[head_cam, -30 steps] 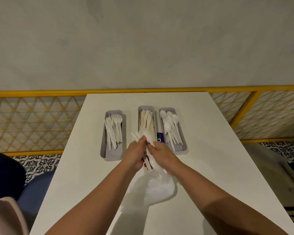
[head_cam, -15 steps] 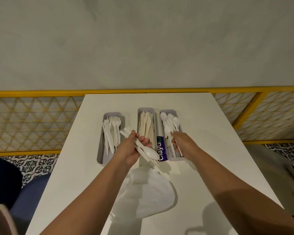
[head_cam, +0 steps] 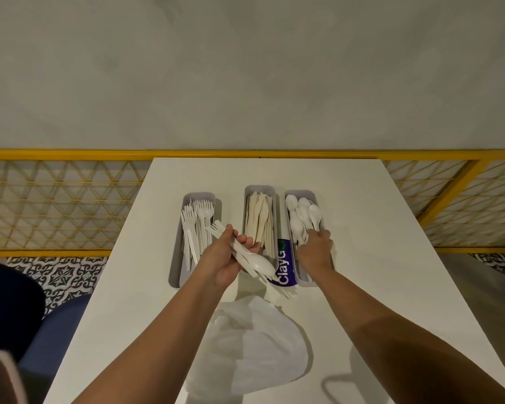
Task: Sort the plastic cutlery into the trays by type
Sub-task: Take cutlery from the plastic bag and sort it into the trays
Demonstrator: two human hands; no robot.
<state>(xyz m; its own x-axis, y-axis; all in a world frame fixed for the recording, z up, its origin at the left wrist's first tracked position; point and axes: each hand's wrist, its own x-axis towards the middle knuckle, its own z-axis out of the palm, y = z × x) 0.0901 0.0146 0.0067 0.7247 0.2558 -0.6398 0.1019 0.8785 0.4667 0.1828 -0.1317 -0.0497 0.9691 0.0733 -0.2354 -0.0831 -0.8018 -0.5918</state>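
- On the white surface [head_cam: 391, 258], in the head view, three grey trays stand side by side. The fork tray [head_cam: 175, 258] is on the left, the knife tray [head_cam: 259, 188] in the middle and the spoon tray [head_cam: 307, 284] on the right. Each already holds a pile of its own kind.
- The left hand [head_cam: 220, 262] hovers between the fork tray and the knife tray. Its fingers and thumb are curled round a bundle of mixed cutlery [head_cam: 242, 253]. A spoon [head_cam: 258, 263] bowl points toward the person, and fork [head_cam: 215, 228] tines stick out on the far side.
- The right hand [head_cam: 315, 252] is down in the near half of the spoon tray, its back to the camera and its fingers bent over the handles there. I cannot tell whether they still pinch a spoon or have let go.
- A second ago both hands met at the bundle. Half a second ago the right hand had reached the tray's edge with a spoon handle, and now it is inside the tray. By my judgement one more spoon is delivered, or very nearly.
- The left hand's grip on the bundle is unchanged from the earlier frames, so forks, knives and at least one spoon remain to be sorted.
- A crumpled white plastic bag [head_cam: 257, 345] lies nearer the person. A purple packet [head_cam: 283, 265] lettered "ClayGo" sits between the knife tray and the spoon tray.
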